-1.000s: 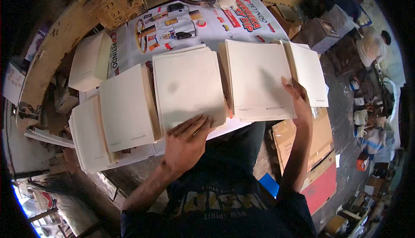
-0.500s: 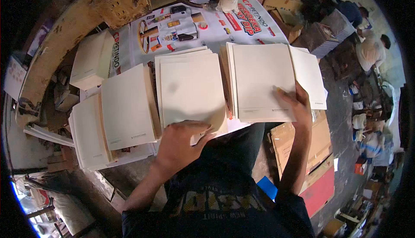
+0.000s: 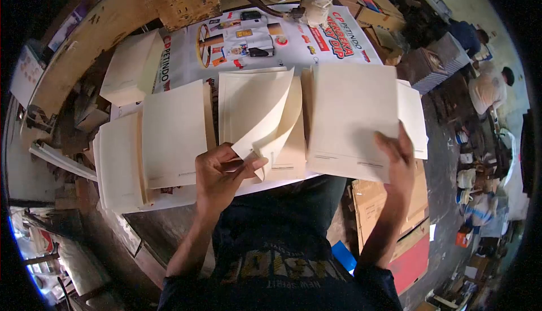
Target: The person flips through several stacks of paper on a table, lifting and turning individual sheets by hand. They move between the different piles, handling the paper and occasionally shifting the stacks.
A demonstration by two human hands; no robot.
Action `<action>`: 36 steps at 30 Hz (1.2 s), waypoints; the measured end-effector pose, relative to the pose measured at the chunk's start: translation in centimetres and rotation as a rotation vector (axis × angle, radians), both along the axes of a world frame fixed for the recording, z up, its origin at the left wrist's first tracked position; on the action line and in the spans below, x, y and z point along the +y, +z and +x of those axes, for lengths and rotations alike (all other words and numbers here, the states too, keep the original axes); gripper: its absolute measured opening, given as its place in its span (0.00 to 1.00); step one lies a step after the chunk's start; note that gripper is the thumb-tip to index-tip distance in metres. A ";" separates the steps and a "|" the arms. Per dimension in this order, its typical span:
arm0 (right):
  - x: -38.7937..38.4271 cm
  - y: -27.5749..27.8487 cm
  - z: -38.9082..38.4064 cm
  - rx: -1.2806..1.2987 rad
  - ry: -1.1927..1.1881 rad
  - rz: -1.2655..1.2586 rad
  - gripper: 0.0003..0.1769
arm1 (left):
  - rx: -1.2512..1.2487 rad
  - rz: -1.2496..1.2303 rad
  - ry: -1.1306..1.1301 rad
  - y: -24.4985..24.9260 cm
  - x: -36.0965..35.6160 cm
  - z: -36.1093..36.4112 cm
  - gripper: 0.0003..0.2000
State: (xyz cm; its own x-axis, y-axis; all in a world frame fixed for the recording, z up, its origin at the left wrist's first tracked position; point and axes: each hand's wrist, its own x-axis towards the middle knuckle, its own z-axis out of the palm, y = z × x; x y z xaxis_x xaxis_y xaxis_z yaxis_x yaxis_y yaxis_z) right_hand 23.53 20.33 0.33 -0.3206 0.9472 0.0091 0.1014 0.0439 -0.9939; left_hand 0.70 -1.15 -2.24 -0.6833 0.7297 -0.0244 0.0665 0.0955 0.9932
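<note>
My left hand (image 3: 217,178) pinches the lower corner of cream printed sheets (image 3: 265,116) at the middle stack. Their right side is bent up and curls over, with more paper showing beneath. My right hand (image 3: 398,156) grips the right edge of a cream sheet bundle (image 3: 353,119), thumb on top; it is slightly blurred, and how many sheets it holds is hidden. To the left lie another paper stack (image 3: 175,133) and a far-left stack (image 3: 119,164). Part of a further stack (image 3: 415,116) shows beyond my right hand.
A printed banner (image 3: 305,51) covers the table. A thick paper block (image 3: 130,68) stands at the back left, near a worn machine frame (image 3: 180,0). Cardboard (image 3: 367,204) lies below at right. Other people (image 3: 488,91) are at the far right.
My left hand has lifted and bent the corner of the middle sheets, which lay flat before. My right hand and its sheets have shifted slightly down in view, along with the camera's movement.
</note>
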 end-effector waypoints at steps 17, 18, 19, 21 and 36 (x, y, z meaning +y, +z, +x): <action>-2.7 -3.9 -6.0 -0.122 0.424 0.120 0.32 | 0.054 0.037 -0.149 0.9 -2.6 -0.7 0.22; -2.8 -4.3 -7.2 -0.126 0.520 0.164 0.31 | 0.348 0.091 -0.333 1.6 -2.9 -1.6 0.26; -2.7 -5.0 -7.4 -0.118 0.538 0.164 0.31 | 0.529 -0.103 -0.317 3.3 -3.9 -2.6 0.32; -2.6 -6.2 -6.9 -0.008 0.543 0.071 0.30 | 0.848 -0.341 -0.233 3.8 -5.6 -4.6 0.37; -6.9 -2.7 -11.0 0.221 0.283 -0.232 0.30 | 0.027 0.356 0.560 0.2 -15.9 -10.6 0.12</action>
